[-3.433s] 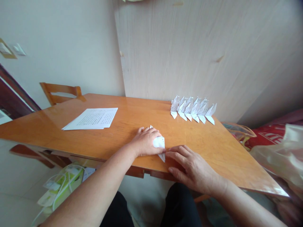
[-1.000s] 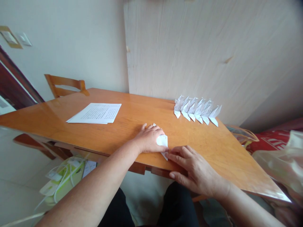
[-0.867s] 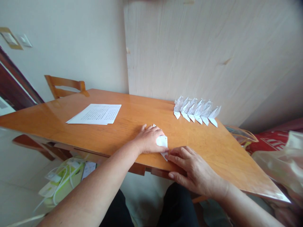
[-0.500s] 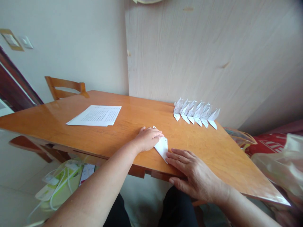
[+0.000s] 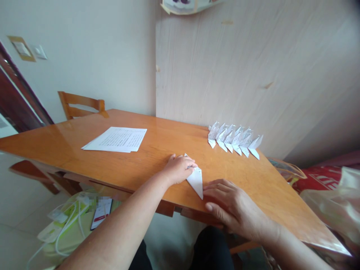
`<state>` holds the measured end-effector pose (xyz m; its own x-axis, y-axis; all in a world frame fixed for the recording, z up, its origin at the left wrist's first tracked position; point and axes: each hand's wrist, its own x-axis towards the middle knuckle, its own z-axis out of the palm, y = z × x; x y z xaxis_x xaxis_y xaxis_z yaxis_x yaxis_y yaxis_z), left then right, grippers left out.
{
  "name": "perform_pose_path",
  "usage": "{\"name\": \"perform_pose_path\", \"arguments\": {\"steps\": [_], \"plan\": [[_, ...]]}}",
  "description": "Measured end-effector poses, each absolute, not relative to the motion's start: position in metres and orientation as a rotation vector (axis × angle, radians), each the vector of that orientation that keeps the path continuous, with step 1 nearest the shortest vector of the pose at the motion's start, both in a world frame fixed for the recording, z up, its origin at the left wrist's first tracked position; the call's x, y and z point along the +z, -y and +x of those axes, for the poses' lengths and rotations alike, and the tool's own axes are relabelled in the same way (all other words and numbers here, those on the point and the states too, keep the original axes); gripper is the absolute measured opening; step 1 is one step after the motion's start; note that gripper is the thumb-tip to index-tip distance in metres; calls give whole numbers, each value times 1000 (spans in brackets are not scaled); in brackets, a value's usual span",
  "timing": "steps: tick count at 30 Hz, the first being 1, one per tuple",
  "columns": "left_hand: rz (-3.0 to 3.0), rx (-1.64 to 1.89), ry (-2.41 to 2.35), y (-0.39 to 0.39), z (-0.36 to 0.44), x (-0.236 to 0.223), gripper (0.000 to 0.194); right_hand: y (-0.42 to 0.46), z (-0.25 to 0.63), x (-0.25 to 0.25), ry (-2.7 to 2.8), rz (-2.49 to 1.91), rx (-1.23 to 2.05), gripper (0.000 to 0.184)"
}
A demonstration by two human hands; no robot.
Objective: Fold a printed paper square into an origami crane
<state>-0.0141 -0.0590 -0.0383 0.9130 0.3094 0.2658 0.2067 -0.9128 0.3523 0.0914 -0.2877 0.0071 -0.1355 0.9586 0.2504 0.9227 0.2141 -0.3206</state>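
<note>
A folded piece of white paper (image 5: 196,183) lies near the table's front edge, its narrow tip pointing toward me. My left hand (image 5: 181,168) rests on its upper part, fingers together and holding it down against the wood, so that part is mostly hidden. Just right of the lower tip is my right hand (image 5: 229,200), fingers stretched out, thumb apart and nothing in its grasp. Whether its fingertips touch the paper's edge I cannot tell. Toward the back right stand several folded white paper pieces (image 5: 231,140) with upright points, set close together in rows.
Printed sheets (image 5: 120,139) lie stacked on the left of the wooden table (image 5: 165,131). A chair (image 5: 81,105) stands behind its far left end. Below, a phone (image 5: 101,213) and white cables (image 5: 67,225) lie on a green surface. Bags (image 5: 323,180) sit at the right.
My right hand has drawn slightly away from the paper's lower tip. My left hand stays on the folded paper. The whole view has shifted a little.
</note>
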Motion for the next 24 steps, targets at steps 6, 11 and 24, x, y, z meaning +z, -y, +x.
{"name": "perform_pose_path", "arguments": {"steps": [6,11,24], "plan": [[2803,496,-339,58,-13,-41,28,259,103,-1,2055,-1897,6,46],[2809,514,-347,58,-12,-44,29,242,104,-10,2117,-1999,25,54],[2782,428,-355,62,-16,-33,32,266,89,-17,2136,-2158,-89,58]]}}
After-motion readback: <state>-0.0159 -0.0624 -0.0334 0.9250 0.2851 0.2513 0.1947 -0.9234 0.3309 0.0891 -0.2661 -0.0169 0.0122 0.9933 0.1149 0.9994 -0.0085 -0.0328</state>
